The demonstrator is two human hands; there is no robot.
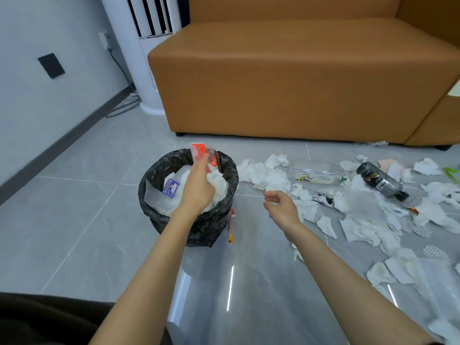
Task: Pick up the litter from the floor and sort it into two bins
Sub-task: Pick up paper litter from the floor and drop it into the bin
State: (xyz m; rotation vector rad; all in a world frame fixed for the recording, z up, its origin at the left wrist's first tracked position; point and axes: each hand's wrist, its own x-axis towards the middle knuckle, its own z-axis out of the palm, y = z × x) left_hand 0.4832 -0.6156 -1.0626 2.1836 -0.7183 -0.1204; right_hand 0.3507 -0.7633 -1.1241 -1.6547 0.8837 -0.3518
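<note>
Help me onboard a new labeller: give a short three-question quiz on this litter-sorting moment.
1. True or false: the left hand holds a red-and-clear wrapper above the black-lined bin.
2. How many bottles lie on the floor? A) one B) two C) four
3. Fill in: the right hand holds ____.
Key: 1 true. 2 B: the clear bottle and the dark bottle, both among crumpled tissues. 3 nothing; its fingers are loosely curled.
</note>
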